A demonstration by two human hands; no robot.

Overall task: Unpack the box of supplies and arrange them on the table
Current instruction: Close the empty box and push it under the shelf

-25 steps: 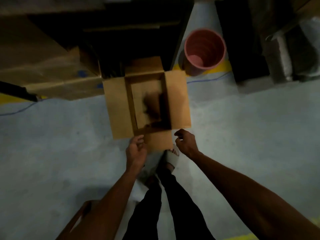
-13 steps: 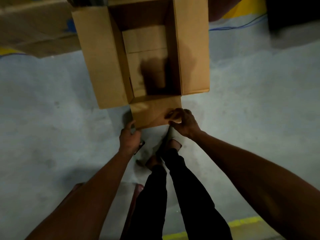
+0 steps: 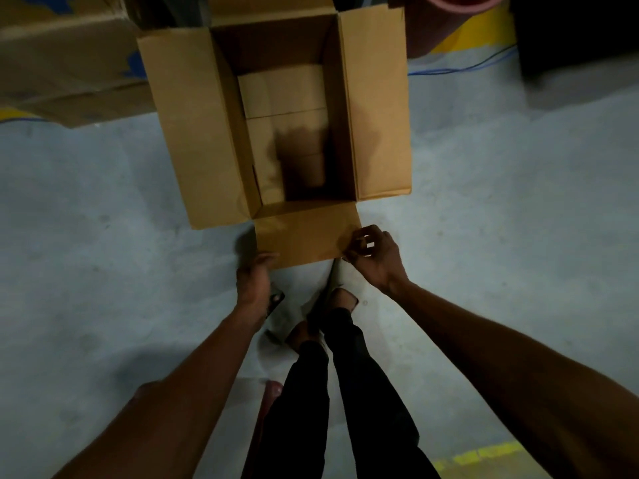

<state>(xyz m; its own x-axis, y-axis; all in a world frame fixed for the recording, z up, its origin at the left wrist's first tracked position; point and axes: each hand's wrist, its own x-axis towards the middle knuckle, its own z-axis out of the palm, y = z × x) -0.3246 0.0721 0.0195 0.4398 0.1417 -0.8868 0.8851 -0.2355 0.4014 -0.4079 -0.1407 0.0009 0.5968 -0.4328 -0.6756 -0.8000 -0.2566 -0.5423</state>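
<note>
An open brown cardboard box [image 3: 193, 126] stands on the grey floor in front of me, its flaps folded outward. Inside it lie smaller plain cardboard packages [image 3: 281, 91], the near part in dark shadow. My right hand [image 3: 375, 257] pinches the right corner of the near flap [image 3: 304, 236] with curled fingers. My left hand [image 3: 252, 280] is at the flap's left corner, thumb against its edge; its fingers are hidden under the flap.
Another cardboard box with blue marks [image 3: 69, 63] lies at the upper left. A pink bucket [image 3: 460, 1] and yellow floor line [image 3: 477, 25] are at the top right, with a blue cable [image 3: 466, 67]. My legs [image 3: 332, 392] stand below the box.
The view has closed in on the box. Both hands have come to the near flap's corners, the right one shifting out to the right corner.
</note>
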